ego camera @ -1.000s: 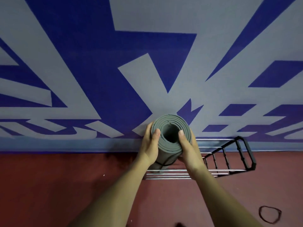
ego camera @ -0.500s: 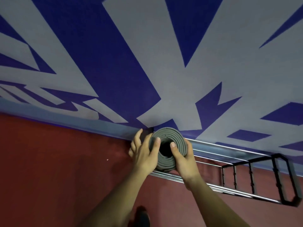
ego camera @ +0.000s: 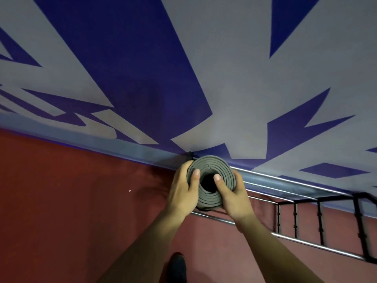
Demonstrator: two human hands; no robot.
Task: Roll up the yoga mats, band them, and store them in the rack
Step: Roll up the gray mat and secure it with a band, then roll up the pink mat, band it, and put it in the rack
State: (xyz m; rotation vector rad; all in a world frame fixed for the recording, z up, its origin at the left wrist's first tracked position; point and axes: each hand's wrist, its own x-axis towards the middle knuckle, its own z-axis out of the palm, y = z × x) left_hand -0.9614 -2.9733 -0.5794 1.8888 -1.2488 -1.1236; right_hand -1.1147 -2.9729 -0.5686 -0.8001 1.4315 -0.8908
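The grey yoga mat is sitting rolled into a tight spiral, so the rolling is looking finished. Whether a band is circling it I cannot tell, since little beyond its top end is showing. Storing is looking under way: the roll is standing upright at the left end of the rack, between its chrome rails beside the wall, and is probably waiting to be settled and let go. No other mats are showing, so what is remaining beyond this one is unclear. The left grip is clasping the roll's left side and the right grip its right side, fingers curling round it and each thumb pressing over the top rim toward the hollow core
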